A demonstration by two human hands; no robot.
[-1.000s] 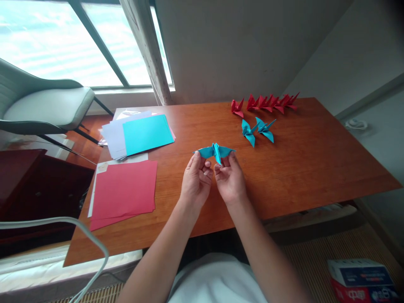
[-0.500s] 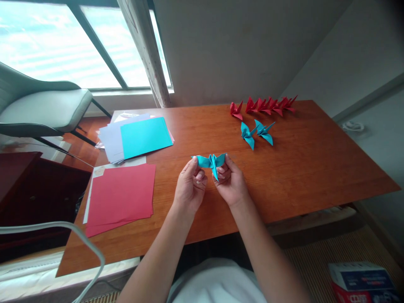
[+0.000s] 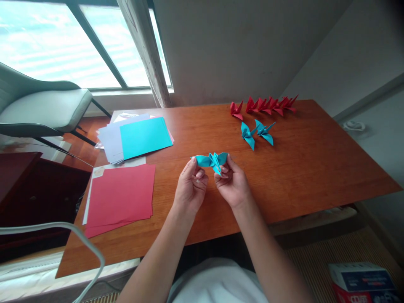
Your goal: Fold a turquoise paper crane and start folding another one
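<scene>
I hold a blue paper crane (image 3: 212,160) just above the wooden table (image 3: 315,168), near its front edge. My left hand (image 3: 190,187) pinches the crane's left wing between thumb and fingers. My right hand (image 3: 232,184) is closed on the right wing and the body. Two finished blue cranes (image 3: 257,132) lie further back on the table. Behind them stands a row of several red cranes (image 3: 265,105).
A stack of red paper sheets (image 3: 120,198) lies at the table's left front. Behind it sits a pile of pale sheets topped by a blue sheet (image 3: 143,135). A grey chair (image 3: 41,109) stands by the window. A box (image 3: 362,280) sits on the floor at lower right.
The crane's wings, spread wide a second ago, are now drawn closer together. My hands have moved slightly down and nearer to each other; the view shifted a little.
</scene>
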